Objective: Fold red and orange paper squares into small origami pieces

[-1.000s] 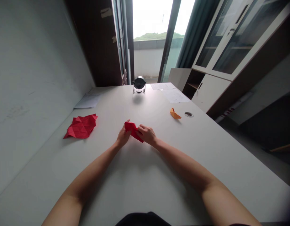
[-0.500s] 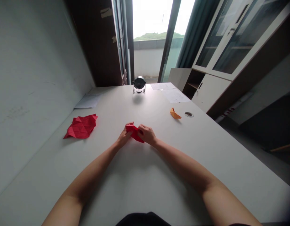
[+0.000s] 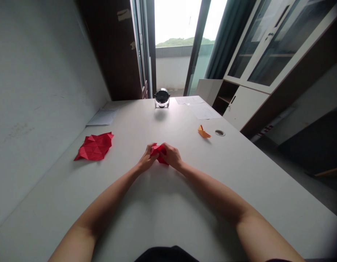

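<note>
A small piece of folded red paper (image 3: 159, 153) sits between my two hands at the middle of the white table (image 3: 168, 203). My left hand (image 3: 147, 160) pinches its left side with curled fingers. My right hand (image 3: 171, 155) grips its right side, fingers closed over the top. The hands nearly touch and cover most of the paper.
A larger creased red sheet (image 3: 94, 146) lies flat to the left near the wall. A small orange folded figure (image 3: 203, 132) sits to the right, beside a round cable hole (image 3: 219, 133). A small black fan (image 3: 162, 98) and loose white papers (image 3: 203, 110) occupy the far end.
My hands have drawn closer together, squeezing the red paper into a smaller, more bunched shape. Less of it shows now than a second ago.
</note>
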{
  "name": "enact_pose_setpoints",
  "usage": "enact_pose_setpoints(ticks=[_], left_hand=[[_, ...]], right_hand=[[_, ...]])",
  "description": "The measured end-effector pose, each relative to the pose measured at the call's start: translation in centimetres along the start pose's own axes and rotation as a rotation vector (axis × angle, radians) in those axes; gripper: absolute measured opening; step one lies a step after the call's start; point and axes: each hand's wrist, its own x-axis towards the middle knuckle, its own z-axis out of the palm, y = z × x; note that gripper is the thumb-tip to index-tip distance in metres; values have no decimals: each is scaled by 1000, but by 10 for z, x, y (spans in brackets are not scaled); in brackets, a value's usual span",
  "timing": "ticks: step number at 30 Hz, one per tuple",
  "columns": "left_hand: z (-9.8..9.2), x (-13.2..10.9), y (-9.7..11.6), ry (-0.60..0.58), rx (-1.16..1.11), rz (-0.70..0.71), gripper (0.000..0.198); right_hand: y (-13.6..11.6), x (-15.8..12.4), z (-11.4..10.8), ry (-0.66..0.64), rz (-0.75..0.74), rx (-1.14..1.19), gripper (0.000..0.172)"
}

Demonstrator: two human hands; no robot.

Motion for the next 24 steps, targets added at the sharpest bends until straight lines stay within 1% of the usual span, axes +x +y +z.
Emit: enact_pose_setpoints(ticks=[3,8,10,13,16,19,21,24], left_hand=[[-1,0,-1,-28,54,31,68],[0,0,-3,-65,111,55,75],[0,0,-2,-55,129,61,79],[0,0,-1,-8,169,69,81],[0,1,-1,65,195,58,73],[-1,3,-4,126,183,40,63],[-2,4,-6,142,155,36,56],[-4,7,-8,124,102,28,46]], right_hand=[[0,1,-1,-3,-2,-25,23],[1,1,-3,15,-2,-3,15],[2,1,-3,34,8,40,15],[3,2,-3,60,27,135,21],[5,4,-2,61,30,231,30],[5,4,-1,52,31,307,34],[6,5,-1,52,38,342,34],[7,5,1,45,49,372,31]])
